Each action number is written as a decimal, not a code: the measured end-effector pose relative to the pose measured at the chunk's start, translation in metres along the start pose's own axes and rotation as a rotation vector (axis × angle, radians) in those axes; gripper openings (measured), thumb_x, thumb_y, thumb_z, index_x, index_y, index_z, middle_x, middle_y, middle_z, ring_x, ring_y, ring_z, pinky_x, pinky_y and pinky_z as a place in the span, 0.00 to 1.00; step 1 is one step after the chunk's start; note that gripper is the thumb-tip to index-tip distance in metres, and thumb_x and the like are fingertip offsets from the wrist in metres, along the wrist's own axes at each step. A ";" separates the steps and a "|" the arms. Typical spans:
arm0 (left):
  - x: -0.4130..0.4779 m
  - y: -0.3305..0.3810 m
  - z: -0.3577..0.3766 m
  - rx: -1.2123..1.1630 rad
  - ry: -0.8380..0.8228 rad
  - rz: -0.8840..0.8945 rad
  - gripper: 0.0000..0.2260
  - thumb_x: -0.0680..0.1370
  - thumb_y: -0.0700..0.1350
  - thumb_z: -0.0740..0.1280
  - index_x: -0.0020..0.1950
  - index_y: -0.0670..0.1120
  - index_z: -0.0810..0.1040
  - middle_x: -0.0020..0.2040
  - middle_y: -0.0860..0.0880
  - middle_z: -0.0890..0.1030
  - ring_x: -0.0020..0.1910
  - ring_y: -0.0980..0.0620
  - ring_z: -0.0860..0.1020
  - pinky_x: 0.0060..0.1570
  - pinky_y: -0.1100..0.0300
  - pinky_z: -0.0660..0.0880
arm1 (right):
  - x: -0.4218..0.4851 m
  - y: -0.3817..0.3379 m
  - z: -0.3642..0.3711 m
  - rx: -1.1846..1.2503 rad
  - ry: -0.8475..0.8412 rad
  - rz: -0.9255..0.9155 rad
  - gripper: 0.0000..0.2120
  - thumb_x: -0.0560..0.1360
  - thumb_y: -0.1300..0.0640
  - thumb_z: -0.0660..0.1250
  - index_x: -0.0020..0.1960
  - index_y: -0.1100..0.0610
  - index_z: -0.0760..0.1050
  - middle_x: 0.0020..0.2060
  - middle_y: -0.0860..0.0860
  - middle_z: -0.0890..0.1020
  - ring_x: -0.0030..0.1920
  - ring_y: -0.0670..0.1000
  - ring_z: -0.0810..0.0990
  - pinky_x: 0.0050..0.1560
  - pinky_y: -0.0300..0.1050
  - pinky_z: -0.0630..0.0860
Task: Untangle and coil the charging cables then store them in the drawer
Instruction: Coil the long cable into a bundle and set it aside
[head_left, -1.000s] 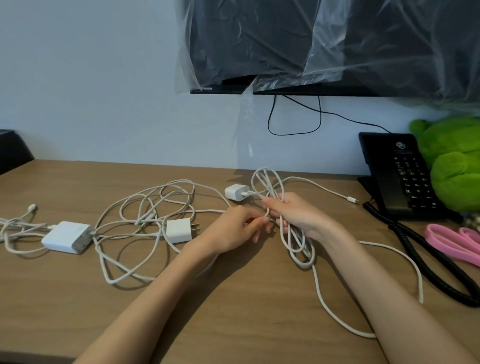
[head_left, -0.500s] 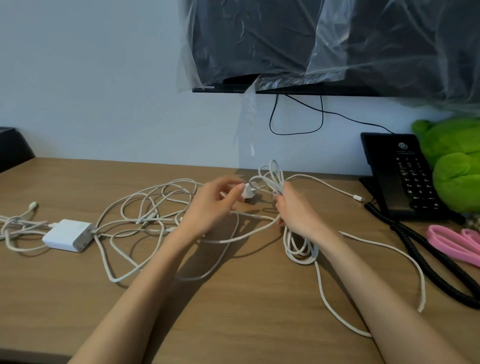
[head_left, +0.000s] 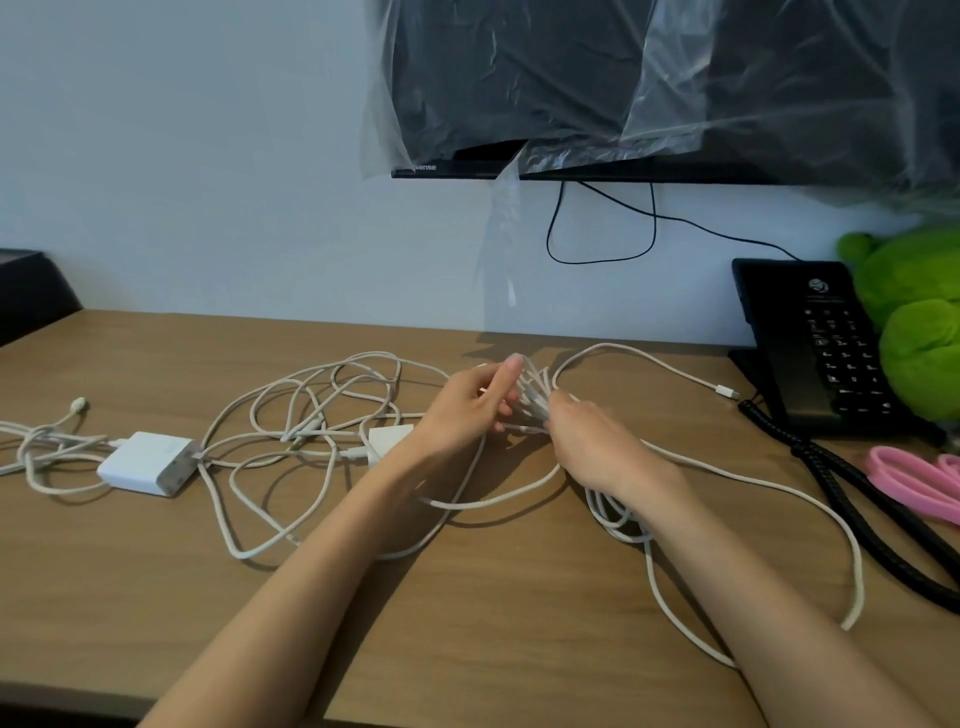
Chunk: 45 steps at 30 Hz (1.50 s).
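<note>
Left of the phone (head_left: 826, 343), our right hand (head_left: 592, 447) clenches the cable loops (head_left: 535, 397) so none slips loose; our left hand (head_left: 462, 415) is blurred, its hold unclear.

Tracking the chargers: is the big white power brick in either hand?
No, the power brick lies on the desk, well left of the left hand.

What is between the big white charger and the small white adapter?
Tangled white cables cross the desk between the big white charger and the small white adapter, seen in the head view.
</note>
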<state>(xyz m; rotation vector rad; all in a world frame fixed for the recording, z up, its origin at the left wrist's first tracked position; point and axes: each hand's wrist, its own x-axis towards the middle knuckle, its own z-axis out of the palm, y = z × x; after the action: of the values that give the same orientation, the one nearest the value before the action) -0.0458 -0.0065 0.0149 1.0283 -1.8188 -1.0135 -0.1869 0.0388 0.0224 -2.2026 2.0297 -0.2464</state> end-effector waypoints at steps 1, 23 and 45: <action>0.000 0.000 0.000 0.004 0.006 -0.034 0.15 0.80 0.55 0.57 0.40 0.50 0.77 0.34 0.52 0.76 0.33 0.58 0.73 0.35 0.65 0.72 | -0.002 -0.002 0.000 -0.018 0.003 -0.006 0.10 0.79 0.67 0.54 0.60 0.61 0.66 0.44 0.56 0.77 0.42 0.56 0.74 0.39 0.48 0.68; 0.009 -0.022 0.000 0.109 0.132 -0.080 0.13 0.76 0.46 0.69 0.60 0.47 0.79 0.43 0.51 0.81 0.47 0.49 0.79 0.49 0.59 0.76 | 0.007 0.006 -0.003 0.776 -0.227 0.056 0.04 0.78 0.66 0.63 0.52 0.62 0.71 0.37 0.56 0.83 0.39 0.49 0.84 0.50 0.49 0.82; -0.025 0.005 -0.040 0.303 -0.327 0.094 0.16 0.79 0.55 0.58 0.51 0.47 0.81 0.34 0.50 0.82 0.34 0.56 0.79 0.39 0.64 0.74 | 0.034 0.028 0.010 0.761 0.208 0.182 0.13 0.83 0.53 0.52 0.54 0.60 0.70 0.36 0.50 0.71 0.27 0.47 0.69 0.30 0.43 0.68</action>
<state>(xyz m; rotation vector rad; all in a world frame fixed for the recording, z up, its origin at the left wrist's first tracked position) -0.0030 0.0075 0.0277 0.9827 -2.3218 -0.9068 -0.2089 0.0021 0.0076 -1.5584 1.7786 -1.0569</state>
